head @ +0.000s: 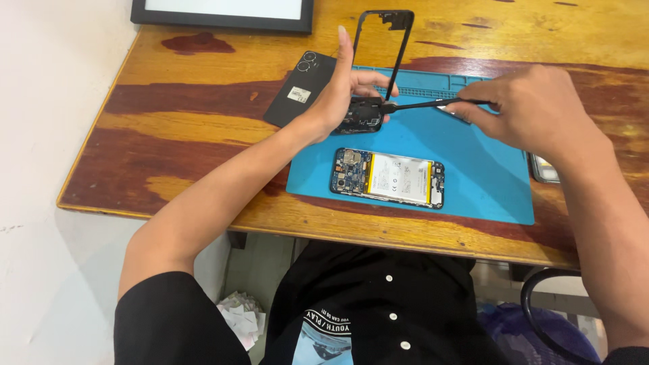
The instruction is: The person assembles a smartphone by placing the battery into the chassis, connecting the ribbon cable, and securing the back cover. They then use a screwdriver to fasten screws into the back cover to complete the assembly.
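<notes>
The left hand (341,94) is clamped on the lower end of a black phone frame (378,64), thumb and fingers wrapped around it, so the frame stands nearly upright above the hand toward 12 o'clock, its open rectangle showing the table through it. The right hand (534,108) is closed around a thin black tool (426,104), fingers pinched together on its handle; the tool runs toward 9 o'clock and its tip meets the frame's lower part just beside the left fingers.

At 6 o'clock from the frame, apart from both hands, an opened phone body (388,178) lies flat on the blue mat (487,176); its battery carries 1 large white rectangular label with a yellow strip along the right edge. At 9 o'clock from the left hand a black back cover (297,91) rests on the wooden table (176,128), half on the mat's corner, with 2 round camera rings and 1 small white sticker near its middle. A dark-framed screen (223,12) sits at the table's far edge, toward 11 o'clock.
</notes>
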